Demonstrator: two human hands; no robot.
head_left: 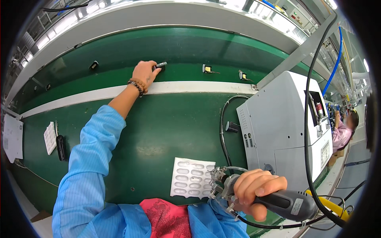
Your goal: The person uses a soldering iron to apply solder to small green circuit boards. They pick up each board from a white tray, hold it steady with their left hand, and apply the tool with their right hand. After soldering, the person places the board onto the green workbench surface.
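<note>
My left hand (143, 74), wearing beaded bracelets, reaches over the white rail onto the far green belt. Its fingers are closed around a small dark part with a light grey end (161, 65); the rest of the part is hidden by the hand. On the right, my right hand (258, 189) is wrapped around the grip of a black-and-grey handheld electric screwdriver (295, 204) with a metal fixture at its front. The fixture overlaps the right edge of a white moulded tray (183, 192) with oval pockets, which lies on the green work surface.
Small dark parts with yellow patches (207, 68) sit farther right on the belt (178, 43). A grey machine (270, 131) stands at right, beside a black cylinder (232, 127) and cable. At left lie another white tray (50, 138) and a black case (60, 147). A person (344, 133) sits far right.
</note>
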